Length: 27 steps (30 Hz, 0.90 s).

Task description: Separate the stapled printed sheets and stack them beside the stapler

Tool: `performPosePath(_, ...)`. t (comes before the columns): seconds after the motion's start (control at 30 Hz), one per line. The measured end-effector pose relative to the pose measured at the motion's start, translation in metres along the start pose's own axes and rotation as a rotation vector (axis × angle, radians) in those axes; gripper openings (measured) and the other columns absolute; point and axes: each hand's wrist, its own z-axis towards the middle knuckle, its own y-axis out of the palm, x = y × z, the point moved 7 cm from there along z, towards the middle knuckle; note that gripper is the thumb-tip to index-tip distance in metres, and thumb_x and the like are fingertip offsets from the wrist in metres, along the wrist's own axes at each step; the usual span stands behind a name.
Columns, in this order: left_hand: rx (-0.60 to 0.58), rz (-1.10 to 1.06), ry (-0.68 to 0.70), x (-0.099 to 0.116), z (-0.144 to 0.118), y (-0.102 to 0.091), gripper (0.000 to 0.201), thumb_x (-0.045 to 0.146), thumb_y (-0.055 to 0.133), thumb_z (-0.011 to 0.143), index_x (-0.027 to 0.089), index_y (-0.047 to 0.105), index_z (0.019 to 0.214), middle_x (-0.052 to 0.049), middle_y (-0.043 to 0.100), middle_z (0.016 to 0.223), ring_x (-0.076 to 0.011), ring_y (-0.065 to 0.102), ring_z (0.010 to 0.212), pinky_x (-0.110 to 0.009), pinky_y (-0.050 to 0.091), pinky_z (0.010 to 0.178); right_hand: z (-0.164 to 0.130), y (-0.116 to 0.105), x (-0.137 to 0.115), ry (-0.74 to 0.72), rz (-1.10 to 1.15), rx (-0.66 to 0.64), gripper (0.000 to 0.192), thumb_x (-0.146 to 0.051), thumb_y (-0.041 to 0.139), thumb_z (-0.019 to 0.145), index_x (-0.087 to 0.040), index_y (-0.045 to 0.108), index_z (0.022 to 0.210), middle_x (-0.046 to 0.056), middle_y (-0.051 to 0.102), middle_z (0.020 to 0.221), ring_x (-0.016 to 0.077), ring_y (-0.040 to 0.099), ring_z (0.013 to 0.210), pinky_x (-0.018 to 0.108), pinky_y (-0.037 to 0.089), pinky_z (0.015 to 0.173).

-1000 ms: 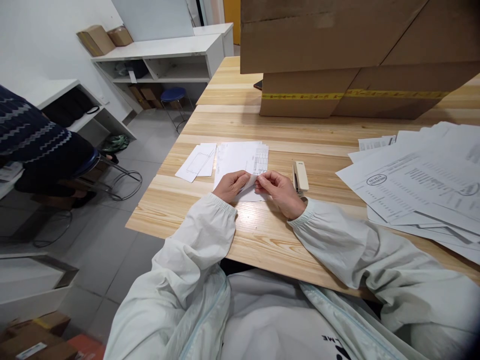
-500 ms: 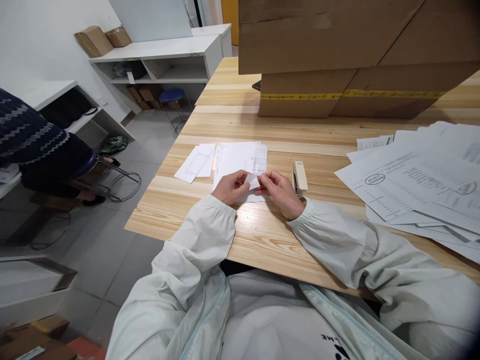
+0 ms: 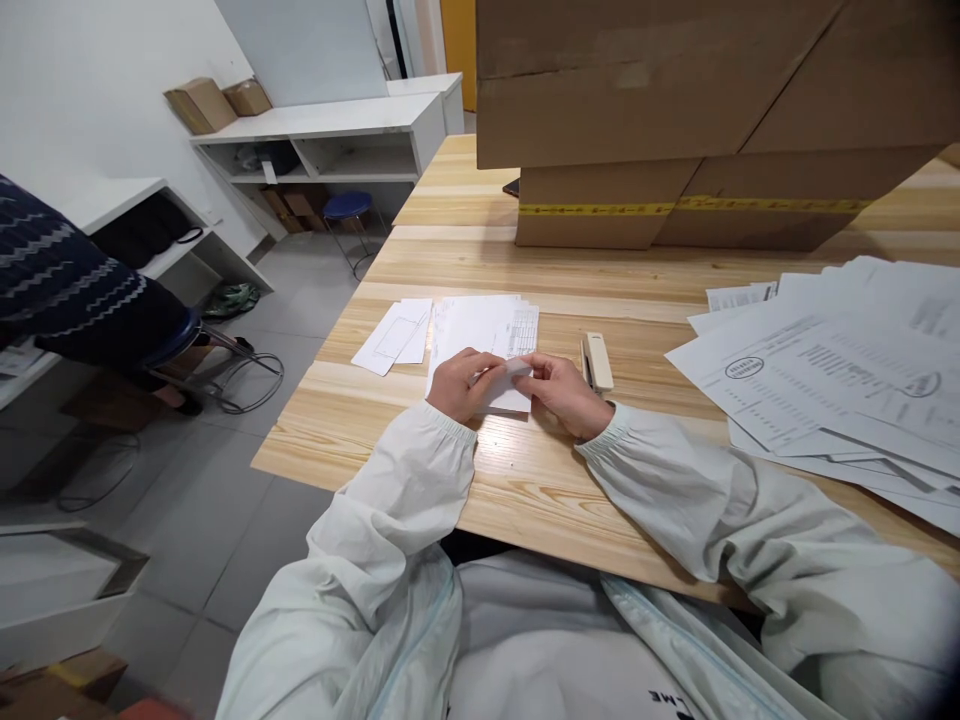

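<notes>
Table (image 3: 525,480): one. Stapler (image 3: 598,361): one. Large cardboard boxes (image 3: 675,100) stacked at the far side: at least two. Small cardboard boxes (image 3: 217,102) on the white shelf: two. Blue stool (image 3: 349,206): one. Paper groups: three, namely small slips (image 3: 394,335), a middle stack (image 3: 484,330) and a spread of printed sheets (image 3: 825,380); sheets uncountable.

Pale wooden table (image 3: 525,480), cardboard boxes (image 3: 675,120), scattered papers (image 3: 825,380), stapler (image 3: 598,360), folded sheets (image 3: 480,330)

Even, bright indoor light fell from above; a soft glare spot shone on the wooden table (image 3: 525,470) just below the hands. Wide-angle distortion bent the edges.
</notes>
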Motion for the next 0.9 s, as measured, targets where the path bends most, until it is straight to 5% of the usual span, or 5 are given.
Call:
performPosePath(0.1, 0.258, -0.097, -0.019, -0.002, 0.001, -0.034, 0.029, 0.044, 0.053, 0.091, 0.021, 0.069, 0.099, -0.009, 0.072, 0.105, -0.0194, 0.064, 0.101, -0.032, 0.047, 0.090, -0.001, -0.008, -0.024, -0.162, -0.002, 0.068, 0.020, -0.023, 0.078, 0.062, -0.017, 0.072, 0.080, 0.003, 0.072, 0.079, 0.0153, 0.067, 0.074, 0.033, 0.057, 0.076)
performPosePath(0.23, 0.632, -0.413, -0.247, -0.041, -0.003, -0.072, 0.041, 0.055, 0.047, 0.091, 0.022, 0.059, 0.112, -0.008, 0.071, 0.108, -0.0172, 0.066, 0.098, -0.030, 0.050, 0.083, -0.035, -0.021, -0.092, -0.598, -0.151, 0.184, 0.011, -0.025, 0.076, 0.071, -0.022, 0.077, 0.082, 0.002, 0.075, 0.087, 0.0184, 0.070, 0.082, 0.036, 0.058, 0.081)
performPosePath(0.37, 0.298, -0.763, -0.432, -0.057, 0.007, -0.037, 0.055, 0.065, 0.043, 0.089, 0.020, 0.060, 0.116, -0.009, 0.072, 0.108, -0.0232, 0.066, 0.106, -0.037, 0.052, 0.086, -0.074, -0.026, -0.111, -0.733, -0.349, 0.134, 0.012, -0.021, 0.069, 0.078, -0.028, 0.078, 0.083, 0.000, 0.075, 0.083, 0.0180, 0.070, 0.078, 0.036, 0.061, 0.077)
performPosePath(0.6, -0.236, -1.170, -0.646, -0.008, -0.012, 0.038, 0.089, 0.081, 0.018, 0.085, 0.013, 0.060, 0.125, -0.016, 0.071, 0.114, -0.0338, 0.059, 0.122, -0.051, 0.047, 0.099, -0.092, -0.055, -0.042, -0.491, -0.439, 0.044, 0.019, -0.022, 0.071, 0.077, -0.031, 0.078, 0.092, 0.000, 0.076, 0.092, 0.0197, 0.072, 0.082, 0.035, 0.060, 0.073)
performPosePath(0.9, -0.245, -1.224, -0.601, 0.003, -0.014, 0.040, 0.096, 0.089, 0.021, 0.077, 0.016, 0.054, 0.130, -0.017, 0.065, 0.125, -0.0358, 0.049, 0.133, -0.055, 0.039, 0.108, -0.106, -0.082, -0.044, -0.506, -0.371, 0.404, 0.032, -0.049, 0.068, 0.082, -0.022, 0.073, 0.066, 0.000, 0.064, 0.062, 0.0144, 0.055, 0.055, 0.027, 0.042, 0.048)
